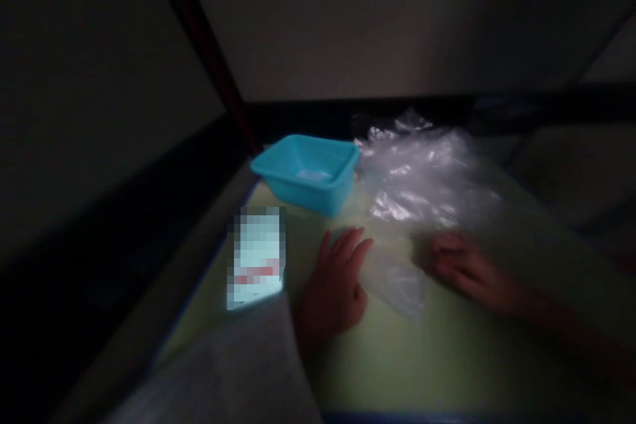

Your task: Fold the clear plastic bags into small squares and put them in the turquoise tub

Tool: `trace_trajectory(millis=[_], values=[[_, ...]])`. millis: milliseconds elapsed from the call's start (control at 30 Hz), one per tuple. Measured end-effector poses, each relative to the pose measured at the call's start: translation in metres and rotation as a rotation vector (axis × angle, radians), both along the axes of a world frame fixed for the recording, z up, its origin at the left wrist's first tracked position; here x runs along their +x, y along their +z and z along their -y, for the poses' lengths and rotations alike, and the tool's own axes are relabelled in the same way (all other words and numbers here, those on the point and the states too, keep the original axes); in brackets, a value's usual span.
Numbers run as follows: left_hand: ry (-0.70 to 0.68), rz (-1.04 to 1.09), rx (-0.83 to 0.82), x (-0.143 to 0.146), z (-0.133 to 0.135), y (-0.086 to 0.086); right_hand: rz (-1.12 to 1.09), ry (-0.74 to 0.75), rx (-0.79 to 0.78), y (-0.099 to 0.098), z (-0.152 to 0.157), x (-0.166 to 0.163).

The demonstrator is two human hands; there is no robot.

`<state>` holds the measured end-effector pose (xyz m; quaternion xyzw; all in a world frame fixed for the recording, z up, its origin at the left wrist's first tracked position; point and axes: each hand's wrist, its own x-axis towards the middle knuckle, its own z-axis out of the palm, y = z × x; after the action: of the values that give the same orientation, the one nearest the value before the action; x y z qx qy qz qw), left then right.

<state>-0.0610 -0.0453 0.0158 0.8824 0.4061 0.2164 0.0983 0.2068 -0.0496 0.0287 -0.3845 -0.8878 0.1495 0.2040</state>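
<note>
My left hand [342, 278] reaches over the table with its fingers stretched out and apart, holding nothing that I can see. Just to its right lies a small clear plastic bag [400, 288], flat on the table between both hands; whether the left fingers touch it I cannot tell. On the bag's other side, my right hand [462, 265] rests low over the tabletop with its fingers curled together. Anything inside those fingers is hidden by dim light and blur. Beyond the hands sits a heap of crumpled clear plastic [427, 172].
A turquoise plastic basin [308, 195] stands at the far left of the yellow-green table [397, 371], with something pale at its bottom. A lit, pixelated screen [256, 258] lies near the left edge, by my grey sleeve [223, 371]. Walls rise behind and left.
</note>
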Motion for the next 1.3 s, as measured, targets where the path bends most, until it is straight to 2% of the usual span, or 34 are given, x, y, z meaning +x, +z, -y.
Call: trace_trajectory(millis=[167,267,367,433,567,633,867,1100,1200,1300], values=[[0.041,0.021,0.040,-0.007,-0.011,-0.010,-0.024,0.266,-0.174,0.014,0.015,-0.017],[0.019,0.099,0.077,-0.013,-0.017,-0.020,-0.036,0.339,-0.226,0.017,0.021,-0.026],[-0.047,0.230,0.092,-0.015,-0.016,-0.017,-0.096,0.366,-0.228,0.013,0.023,-0.028],[-0.170,0.226,0.085,-0.011,-0.010,-0.008,-0.150,0.335,-0.182,0.007,0.021,-0.026],[-0.639,-0.029,0.090,0.000,0.008,0.012,-0.237,0.218,-0.027,0.002,0.013,-0.017],[-0.734,-0.101,0.082,0.003,0.013,0.015,-0.264,0.167,0.031,0.002,0.010,-0.014],[-0.713,-0.178,0.000,0.000,0.013,0.007,-0.235,0.121,0.084,0.002,0.006,-0.012],[-0.813,-0.218,-0.014,0.007,0.020,0.016,-0.192,0.128,0.126,0.000,0.004,-0.016],[-0.852,-0.217,-0.009,0.010,0.024,0.015,-0.144,0.195,0.140,-0.001,0.006,-0.019],[-0.875,-0.162,0.013,0.011,0.026,0.007,-0.077,0.312,0.139,-0.003,0.009,-0.024]])
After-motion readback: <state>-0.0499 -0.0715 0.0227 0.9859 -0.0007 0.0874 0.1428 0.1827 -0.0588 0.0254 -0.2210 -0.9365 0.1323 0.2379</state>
